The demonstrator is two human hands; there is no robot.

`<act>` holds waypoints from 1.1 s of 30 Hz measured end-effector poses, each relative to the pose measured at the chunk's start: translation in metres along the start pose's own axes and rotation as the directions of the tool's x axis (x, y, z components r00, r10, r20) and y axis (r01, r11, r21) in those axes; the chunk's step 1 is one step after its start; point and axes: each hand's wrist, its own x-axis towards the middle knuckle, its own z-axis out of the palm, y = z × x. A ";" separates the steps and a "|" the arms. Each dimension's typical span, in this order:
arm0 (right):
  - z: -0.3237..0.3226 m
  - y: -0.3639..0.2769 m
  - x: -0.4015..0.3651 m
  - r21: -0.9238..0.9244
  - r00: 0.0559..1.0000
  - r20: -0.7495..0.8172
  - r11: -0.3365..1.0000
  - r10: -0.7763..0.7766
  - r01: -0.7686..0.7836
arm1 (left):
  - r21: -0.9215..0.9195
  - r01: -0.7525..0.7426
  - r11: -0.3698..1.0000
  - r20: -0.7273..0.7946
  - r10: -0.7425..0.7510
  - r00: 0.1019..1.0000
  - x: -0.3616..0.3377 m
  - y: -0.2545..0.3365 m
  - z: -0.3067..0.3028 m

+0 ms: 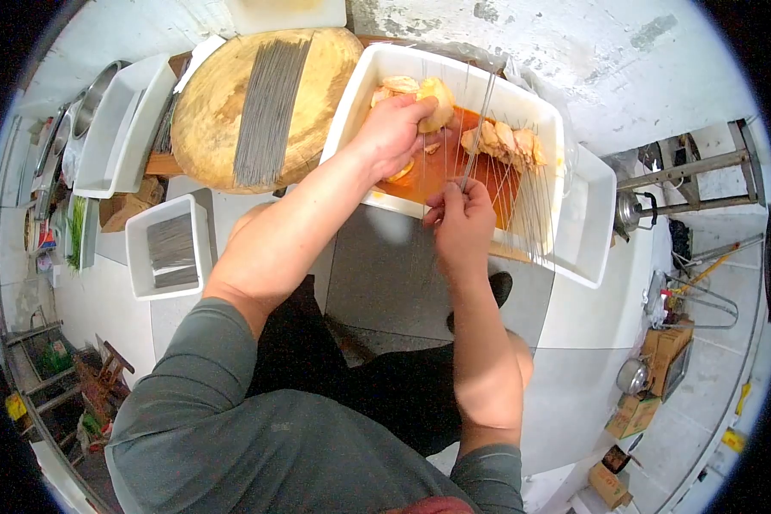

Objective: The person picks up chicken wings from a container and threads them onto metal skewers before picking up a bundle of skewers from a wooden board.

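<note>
Left hand [392, 133] is down in the big white tub [355, 103], fingers curled round a pale piece of meat [439, 101] at the tub's far side, above the orange marinade [441, 167]. Right hand [461, 224] sits at the near rim, thumb and fingertips pinched on a thin metal skewer [480, 120] that stands up and leans away over the sauce. Just right of it, a row of threaded meat [501, 139] lies in the tub, and loose skewers [531, 214] fan across the near right corner.

Right of that tub, touching it, sits a second white tub [595, 214]. To the left, a round wooden block [210, 111] carries a neat bundle of skewers [270, 111]. Left again, a long white tray [116, 128]; nearer, a small white tub [137, 257] with more skewers in it.

Below is a pale tiled floor [385, 283], with a metal kettle [630, 214] at the right, cardboard boxes [664, 347] nearer, and a scuffed white wall [608, 60] beyond.
</note>
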 end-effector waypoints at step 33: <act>-0.090 0.018 0.085 -0.429 0.993 -0.116 0.903 -0.029 -0.024 | 0.765 0.131 0.630 -0.074 -0.117 0.990 0.012 0.000 -0.030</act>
